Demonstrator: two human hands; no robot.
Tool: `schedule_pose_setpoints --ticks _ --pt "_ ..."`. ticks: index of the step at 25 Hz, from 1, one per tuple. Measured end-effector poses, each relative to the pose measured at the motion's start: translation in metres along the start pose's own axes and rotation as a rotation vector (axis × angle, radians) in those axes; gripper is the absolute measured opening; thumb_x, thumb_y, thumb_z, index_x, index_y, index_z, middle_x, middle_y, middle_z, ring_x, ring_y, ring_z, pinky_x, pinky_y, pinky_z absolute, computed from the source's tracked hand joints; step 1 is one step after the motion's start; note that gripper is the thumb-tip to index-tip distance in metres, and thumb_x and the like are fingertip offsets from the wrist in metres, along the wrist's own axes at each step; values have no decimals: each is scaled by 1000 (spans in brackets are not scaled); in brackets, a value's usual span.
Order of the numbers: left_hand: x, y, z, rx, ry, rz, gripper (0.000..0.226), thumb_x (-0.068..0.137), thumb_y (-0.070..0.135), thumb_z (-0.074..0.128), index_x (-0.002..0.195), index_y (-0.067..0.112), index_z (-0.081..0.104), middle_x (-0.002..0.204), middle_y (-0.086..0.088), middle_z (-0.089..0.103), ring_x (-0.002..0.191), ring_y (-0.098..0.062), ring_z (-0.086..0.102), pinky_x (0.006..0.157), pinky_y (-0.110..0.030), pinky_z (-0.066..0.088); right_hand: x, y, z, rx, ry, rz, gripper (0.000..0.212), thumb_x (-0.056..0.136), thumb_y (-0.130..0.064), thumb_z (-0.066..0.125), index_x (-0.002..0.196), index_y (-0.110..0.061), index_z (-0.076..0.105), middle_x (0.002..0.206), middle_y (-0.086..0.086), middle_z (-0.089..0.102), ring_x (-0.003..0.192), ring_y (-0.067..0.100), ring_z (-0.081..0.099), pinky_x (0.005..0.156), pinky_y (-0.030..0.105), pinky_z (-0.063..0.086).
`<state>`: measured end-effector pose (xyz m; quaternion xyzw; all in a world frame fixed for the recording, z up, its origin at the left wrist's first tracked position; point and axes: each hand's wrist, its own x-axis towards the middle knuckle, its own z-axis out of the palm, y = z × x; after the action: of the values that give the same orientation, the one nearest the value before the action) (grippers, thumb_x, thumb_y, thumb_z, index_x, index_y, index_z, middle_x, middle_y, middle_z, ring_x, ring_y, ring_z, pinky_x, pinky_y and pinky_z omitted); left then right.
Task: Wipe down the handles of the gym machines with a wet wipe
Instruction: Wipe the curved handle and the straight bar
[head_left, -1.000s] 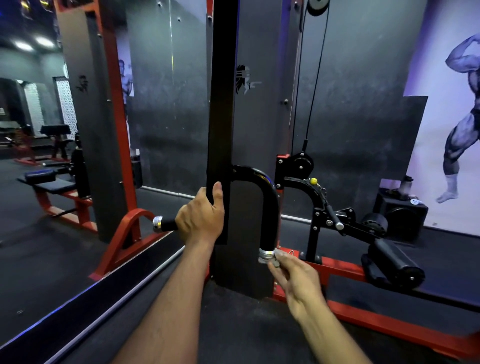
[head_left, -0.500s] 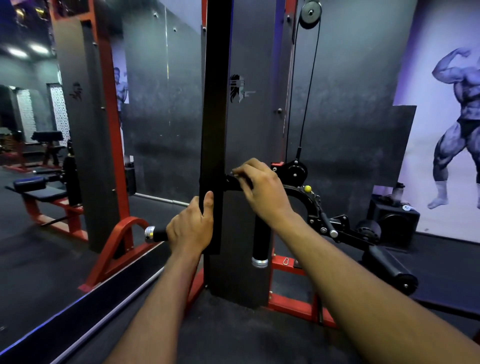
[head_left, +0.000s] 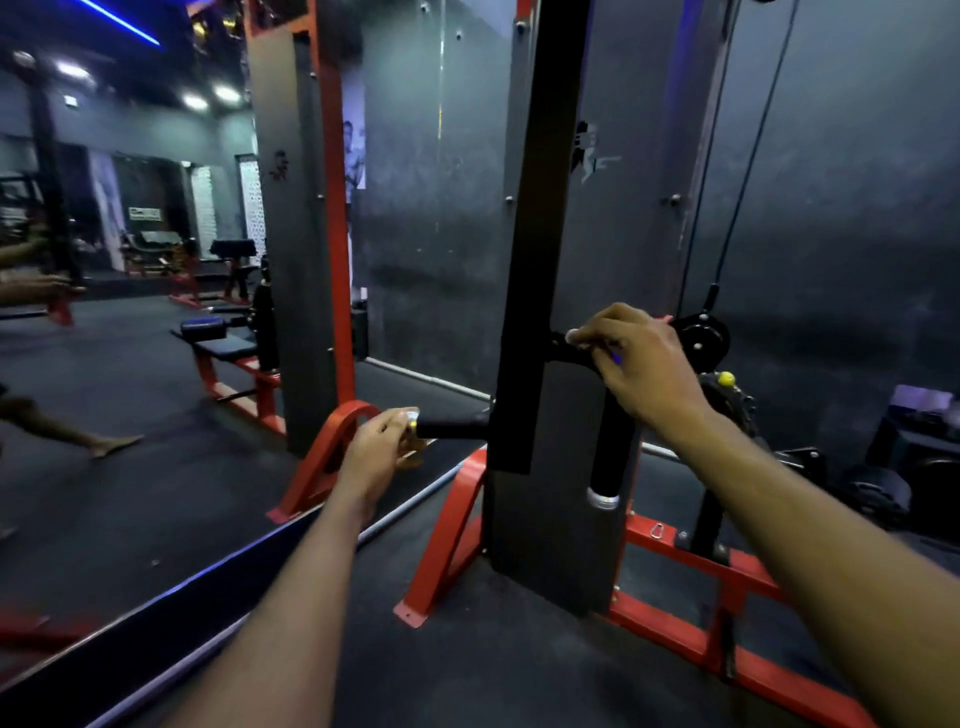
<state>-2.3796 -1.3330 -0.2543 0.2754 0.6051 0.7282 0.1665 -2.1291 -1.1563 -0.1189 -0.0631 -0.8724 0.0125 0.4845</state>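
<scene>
A black bent handle bar passes behind a black upright post (head_left: 524, 260) of a red-framed machine. Its left grip (head_left: 451, 425) sticks out horizontally and ends in a silver cap. Its right grip (head_left: 612, 447) hangs down, ending in a silver cap (head_left: 602, 499). My left hand (head_left: 382, 452) curls round the silver end of the left grip. My right hand (head_left: 639, 364) grips the top bend of the bar, fingers wrapped over it. A pale bit shows at my right fingertips; I cannot tell whether it is a wipe.
A mirror wall (head_left: 130, 364) fills the left, reflecting benches and a person's legs. A cable (head_left: 748, 156) runs down to a pulley (head_left: 701, 338) with a yellow knob (head_left: 725, 378) behind my right hand. The red base frame (head_left: 691, 587) lies on dark rubber floor. Dark equipment (head_left: 919, 457) stands at right.
My left hand slid outward along the left grip to its silver end. My right hand rose from the lower cap to the top bend and stays there.
</scene>
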Motion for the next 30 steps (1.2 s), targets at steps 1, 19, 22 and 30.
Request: schedule_pose_setpoints --ticks 1,19,22,30 --pt "-1 -8 2 -47 26 14 27 106 18 51 119 4 70 117 -26 71 105 -41 71 95 -54 57 -7 -9 7 -10 35 -60 27 87 5 68 105 -12 78 103 -3 66 97 20 64 89 22 48" --pt "-6 -15 -3 -258 124 67 12 93 14 73 100 7 79 98 -12 78 101 -34 73 100 -55 55 26 -63 74 -632 -771 -746 20 97 -18 54 104 -29 69 106 -8 63 100 13 67 119 47 23" --pt "-6 -13 -4 -233 112 86 9 94 15 72 95 10 80 93 -10 78 96 -29 72 97 -51 57 19 -67 87 -568 -559 -628 14 83 -7 69 84 -20 65 82 1 63 71 25 68 102 46 47" --pt "-16 -11 -4 -267 122 99 12 94 12 72 86 15 80 90 -12 76 89 -24 69 101 -53 54 11 -52 74 -356 -606 -795 15 89 -10 66 99 -19 72 86 -4 62 84 22 65 98 36 49"
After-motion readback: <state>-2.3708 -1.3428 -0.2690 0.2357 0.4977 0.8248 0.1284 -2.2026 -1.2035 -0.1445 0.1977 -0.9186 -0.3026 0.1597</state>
